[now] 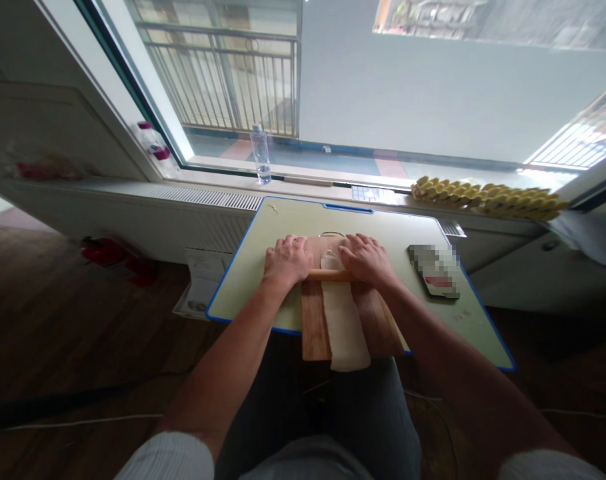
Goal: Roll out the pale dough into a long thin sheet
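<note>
A long pale strip of dough [347, 327] lies on a wooden board [315, 327], its near end hanging past the board's front edge. Across the dough rests a wooden rolling pin [330, 275]. My left hand [289, 259] is closed over the pin's left end, and my right hand [367, 259] over its right end. The fingers curl forward, hiding both ends of the pin. The far end of the dough shows between my hands.
The board sits on a small blue-edged table [247, 267]. A phone [435, 272] lies on its right side. Along the windowsill stand a clear bottle [261, 155] and yellow egg trays [487, 199]. A red fire extinguisher [115, 259] is on the floor at left.
</note>
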{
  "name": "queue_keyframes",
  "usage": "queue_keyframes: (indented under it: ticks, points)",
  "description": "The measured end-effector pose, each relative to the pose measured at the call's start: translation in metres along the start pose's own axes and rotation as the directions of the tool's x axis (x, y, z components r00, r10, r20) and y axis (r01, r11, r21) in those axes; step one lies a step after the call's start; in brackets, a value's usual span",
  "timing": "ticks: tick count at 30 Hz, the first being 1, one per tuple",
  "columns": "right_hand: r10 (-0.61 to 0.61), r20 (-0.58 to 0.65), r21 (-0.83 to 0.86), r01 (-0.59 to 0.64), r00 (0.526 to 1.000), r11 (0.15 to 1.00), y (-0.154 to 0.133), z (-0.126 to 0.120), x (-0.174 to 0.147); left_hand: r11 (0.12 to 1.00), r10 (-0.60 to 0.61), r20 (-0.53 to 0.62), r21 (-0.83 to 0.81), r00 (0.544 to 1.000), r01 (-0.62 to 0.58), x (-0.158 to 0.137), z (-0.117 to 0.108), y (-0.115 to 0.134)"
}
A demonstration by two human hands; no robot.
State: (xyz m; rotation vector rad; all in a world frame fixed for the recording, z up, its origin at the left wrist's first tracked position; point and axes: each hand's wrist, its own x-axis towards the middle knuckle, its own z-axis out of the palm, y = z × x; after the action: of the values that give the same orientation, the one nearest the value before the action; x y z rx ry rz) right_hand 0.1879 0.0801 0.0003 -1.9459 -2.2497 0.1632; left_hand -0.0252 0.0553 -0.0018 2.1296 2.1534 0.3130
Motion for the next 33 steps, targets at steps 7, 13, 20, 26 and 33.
queue_keyframes:
  ticks: [7, 13, 20, 26, 33]
  points:
    - [-0.038, 0.012, -0.098, 0.039, 0.999, 0.994, -0.001, -0.001, -0.014, 0.999, 0.032, -0.026, 0.015, 0.999, -0.032, -0.015, -0.004, 0.002]
    - [0.014, 0.039, -0.079, -0.010, 0.999, 0.997, -0.004, -0.004, -0.035, 0.999, 0.030, -0.054, 0.020, 0.998, -0.029, -0.040, -0.007, 0.008]
    - [0.037, 0.011, -0.117, -0.036, 0.999, 0.992, -0.007, -0.002, -0.068, 0.999, 0.037, -0.091, 0.023, 0.995, -0.035, -0.068, -0.008, 0.012]
    - [0.039, -0.006, -0.136, -0.040, 0.999, 0.990, -0.010, -0.002, -0.073, 0.999, 0.043, -0.117, 0.018, 0.992, -0.041, -0.065, -0.005, 0.012]
    - [0.079, -0.010, -0.066, -0.079, 0.997, 0.995, -0.005, 0.002, -0.054, 0.999, 0.033, -0.086, 0.014, 0.996, -0.032, -0.044, -0.003, 0.011]
